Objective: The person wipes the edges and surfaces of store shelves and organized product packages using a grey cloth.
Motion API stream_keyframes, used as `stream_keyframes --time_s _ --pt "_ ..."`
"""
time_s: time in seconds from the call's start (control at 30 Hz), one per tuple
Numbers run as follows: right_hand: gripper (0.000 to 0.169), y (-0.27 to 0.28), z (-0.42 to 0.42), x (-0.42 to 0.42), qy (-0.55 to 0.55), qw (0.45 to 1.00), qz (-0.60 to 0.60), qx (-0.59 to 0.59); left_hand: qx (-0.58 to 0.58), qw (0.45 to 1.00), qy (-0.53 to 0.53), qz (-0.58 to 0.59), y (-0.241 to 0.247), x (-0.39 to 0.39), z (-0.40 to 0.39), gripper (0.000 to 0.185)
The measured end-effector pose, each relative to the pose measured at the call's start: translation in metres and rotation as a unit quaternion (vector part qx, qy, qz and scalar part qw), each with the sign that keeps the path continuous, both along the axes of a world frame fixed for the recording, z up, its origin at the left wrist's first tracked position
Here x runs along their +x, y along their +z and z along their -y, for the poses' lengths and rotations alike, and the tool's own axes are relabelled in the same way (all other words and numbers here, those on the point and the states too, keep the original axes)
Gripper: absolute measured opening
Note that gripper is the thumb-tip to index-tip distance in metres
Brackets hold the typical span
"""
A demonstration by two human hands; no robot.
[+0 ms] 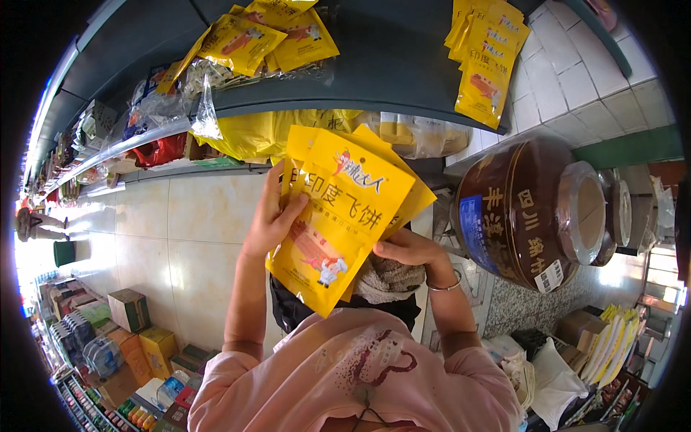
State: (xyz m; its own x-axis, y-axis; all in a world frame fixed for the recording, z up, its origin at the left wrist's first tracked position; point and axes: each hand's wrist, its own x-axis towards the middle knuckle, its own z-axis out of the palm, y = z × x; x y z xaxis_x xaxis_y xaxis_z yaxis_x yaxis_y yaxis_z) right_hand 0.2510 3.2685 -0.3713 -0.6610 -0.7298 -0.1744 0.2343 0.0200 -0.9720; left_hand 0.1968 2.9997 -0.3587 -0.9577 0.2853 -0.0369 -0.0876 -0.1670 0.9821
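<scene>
Several yellow snack packets (345, 210) are fanned out in front of my chest, printed with writing and a small chef figure. My left hand (278, 216) grips them at their left side, thumb on the front packet. At their right edge my right hand (407, 247) holds them, a bracelet on that wrist. A grey-brown cloth (391, 278) lies behind and below the packets, near my right hand. On the dark shelf (378, 81) ahead, a loose pile of yellow packets (237, 43) sits to the left, and an overlapping row of yellow packets (486, 70) lies at the right end.
A large brown glazed jar (507, 210) with writing stands at the right. Yellow plastic bags (259, 137) fill the lower shelf. Boxes (156, 348) and bottled drinks stand at lower left. White sacks (556, 383) lie at lower right, and a tiled wall (572, 59) rises beyond the shelf's end.
</scene>
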Motion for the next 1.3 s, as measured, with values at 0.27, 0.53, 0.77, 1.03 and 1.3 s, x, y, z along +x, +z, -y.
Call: stream_keyframes --time_s 0.27,0.53,0.77,1.03,1.3 --pt "0.046 0.002 -0.002 0.002 -0.055 0.994 0.088 0.031 -0.198 0.975 0.059 -0.088 -0.003 0.000 -0.006 0.026" --pt "0.056 0.002 -0.005 -0.006 0.055 0.997 -0.044 0.041 -0.403 0.861 0.170 -0.258 0.021 0.010 -0.032 0.035" --pt "0.036 -0.003 0.001 -0.003 -0.105 0.991 0.034 0.071 -0.337 0.917 0.058 -0.206 0.035 0.005 -0.013 0.034" --pt "0.028 0.002 -0.015 -0.022 -0.110 0.988 0.035 0.105 -0.100 0.965 -0.218 -0.107 0.016 0.006 0.012 0.061" --pt "0.050 0.044 -0.023 -0.033 -0.346 0.933 -0.098 0.007 0.147 0.981 0.007 0.130 0.003 -0.005 0.013 0.029"
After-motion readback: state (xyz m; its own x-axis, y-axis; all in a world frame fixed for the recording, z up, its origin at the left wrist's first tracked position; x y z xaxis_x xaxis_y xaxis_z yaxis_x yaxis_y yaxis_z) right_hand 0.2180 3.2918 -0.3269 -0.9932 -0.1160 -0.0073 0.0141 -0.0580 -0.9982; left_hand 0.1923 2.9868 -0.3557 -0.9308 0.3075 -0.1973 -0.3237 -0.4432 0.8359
